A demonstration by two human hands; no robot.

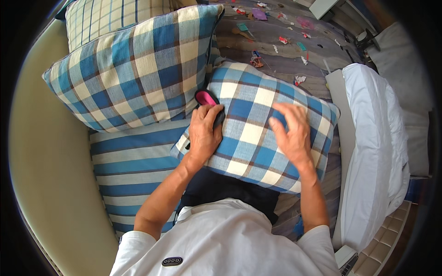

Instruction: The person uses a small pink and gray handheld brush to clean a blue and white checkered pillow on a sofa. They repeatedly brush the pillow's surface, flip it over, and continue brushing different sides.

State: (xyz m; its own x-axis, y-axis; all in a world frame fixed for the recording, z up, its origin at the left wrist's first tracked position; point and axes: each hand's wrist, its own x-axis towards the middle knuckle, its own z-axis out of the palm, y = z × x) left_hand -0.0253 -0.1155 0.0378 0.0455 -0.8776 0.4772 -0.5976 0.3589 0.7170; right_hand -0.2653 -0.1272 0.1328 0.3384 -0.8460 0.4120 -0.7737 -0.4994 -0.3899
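My left hand (204, 135) grips a small black fabric item with a bright pink inner face (206, 97); my fingers hide much of it, so its exact kind is unclear. It is at the left end of a blue, cream and grey checked cushion (253, 136), which lies in front of me over my dark-clad lap. Above the right half of this cushion is my right hand (293, 132), holding nothing, thumb and fingers apart. Whether its fingertips touch the cloth cannot be told. A larger matching checked cushion (138, 69) leans at the upper left.
I sit on a blue-striped sofa seat (138, 162) beside its cream side (45, 138). Behind the checked cushion stands a cream plaid one (114, 20). Scraps and wrappers (284, 40) litter the grey-brown floor (248, 55). White bedding (369, 155) lies to my right.
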